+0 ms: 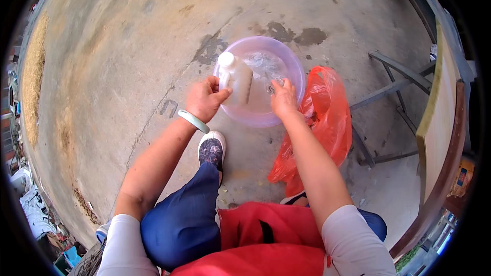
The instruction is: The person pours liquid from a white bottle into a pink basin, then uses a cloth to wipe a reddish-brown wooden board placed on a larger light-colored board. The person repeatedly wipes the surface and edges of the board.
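Observation:
My left hand [205, 97] grips a translucent plastic jug [241, 80] with a white screw cap [226, 59]. The jug is tilted over a round, pale purple plastic basin [296, 69] on the floor. Cloudy water [257, 106] lies in the basin, with froth or something clear near its far side. Inside the rim, my right hand [284, 97] closes its fingers on a small silvery thing that looks like a wire scourer [271, 89]. My fingers partly cover it.
A red plastic bag [326, 111] leans beside the basin on the right. Beyond it stand a metal-legged frame [399, 80] and an upright board [431, 122]. Wet patches [310, 36] mark the concrete floor [134, 46]. A strip of grain-like material [35, 80] lies far left.

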A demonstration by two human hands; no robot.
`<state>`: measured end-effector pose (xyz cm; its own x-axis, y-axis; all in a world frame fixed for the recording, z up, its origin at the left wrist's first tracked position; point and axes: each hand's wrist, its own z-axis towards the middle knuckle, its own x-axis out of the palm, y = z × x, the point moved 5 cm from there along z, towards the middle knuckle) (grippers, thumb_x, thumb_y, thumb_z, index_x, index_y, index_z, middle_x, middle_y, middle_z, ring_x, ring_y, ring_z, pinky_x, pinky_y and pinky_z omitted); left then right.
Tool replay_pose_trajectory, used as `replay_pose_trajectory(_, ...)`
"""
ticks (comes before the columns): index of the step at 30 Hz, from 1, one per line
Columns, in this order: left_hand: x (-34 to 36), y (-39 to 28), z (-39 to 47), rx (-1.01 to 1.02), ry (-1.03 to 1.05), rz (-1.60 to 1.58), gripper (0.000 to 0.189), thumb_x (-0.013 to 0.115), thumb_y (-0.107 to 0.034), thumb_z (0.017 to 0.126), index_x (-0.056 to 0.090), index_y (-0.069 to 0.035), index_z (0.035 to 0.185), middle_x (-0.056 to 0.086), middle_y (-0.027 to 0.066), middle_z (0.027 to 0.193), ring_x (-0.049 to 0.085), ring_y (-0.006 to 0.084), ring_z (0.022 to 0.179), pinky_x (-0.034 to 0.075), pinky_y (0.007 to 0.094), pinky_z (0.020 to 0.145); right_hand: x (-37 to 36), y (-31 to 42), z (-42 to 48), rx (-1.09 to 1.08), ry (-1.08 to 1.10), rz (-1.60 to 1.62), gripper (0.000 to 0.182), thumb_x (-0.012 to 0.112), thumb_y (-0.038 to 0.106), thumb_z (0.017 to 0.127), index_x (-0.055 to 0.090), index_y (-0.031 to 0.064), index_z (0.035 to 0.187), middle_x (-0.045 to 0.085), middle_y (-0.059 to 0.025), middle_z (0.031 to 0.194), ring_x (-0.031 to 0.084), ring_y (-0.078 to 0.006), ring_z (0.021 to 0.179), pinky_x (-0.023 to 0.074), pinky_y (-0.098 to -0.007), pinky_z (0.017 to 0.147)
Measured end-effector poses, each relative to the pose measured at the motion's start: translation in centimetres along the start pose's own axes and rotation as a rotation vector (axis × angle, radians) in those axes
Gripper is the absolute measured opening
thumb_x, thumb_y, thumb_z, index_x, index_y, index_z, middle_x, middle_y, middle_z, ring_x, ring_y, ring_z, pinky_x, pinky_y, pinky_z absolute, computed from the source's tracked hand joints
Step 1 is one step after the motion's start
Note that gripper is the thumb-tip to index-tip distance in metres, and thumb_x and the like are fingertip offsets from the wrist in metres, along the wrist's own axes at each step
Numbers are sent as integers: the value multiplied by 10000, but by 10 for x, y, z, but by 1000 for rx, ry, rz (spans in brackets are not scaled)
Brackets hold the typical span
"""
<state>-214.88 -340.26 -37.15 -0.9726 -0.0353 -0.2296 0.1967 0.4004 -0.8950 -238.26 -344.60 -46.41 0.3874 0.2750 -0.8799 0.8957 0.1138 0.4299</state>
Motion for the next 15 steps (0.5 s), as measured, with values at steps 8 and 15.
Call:
replay_pose_trajectory(8,10,2,11,-58,26,232,245,724,-162,810,606,30,905,572,24,709,513,97,637,442,271,579,29,17,16,-35,381,-201,408,606,22,792,580,76,1195,461,-198,1245,530,-344,1108,464,-394,950)
replay_pose_trajectory(15,20,-2,8,-25,35,224,237,732,-173,810,601,17,860,544,-4,686,479,88,623,422,271,562,-11,9,10,415,22,1091,312,585,41,835,591,55,1147,609,-72,995,571,-140,884,469,-266,784)
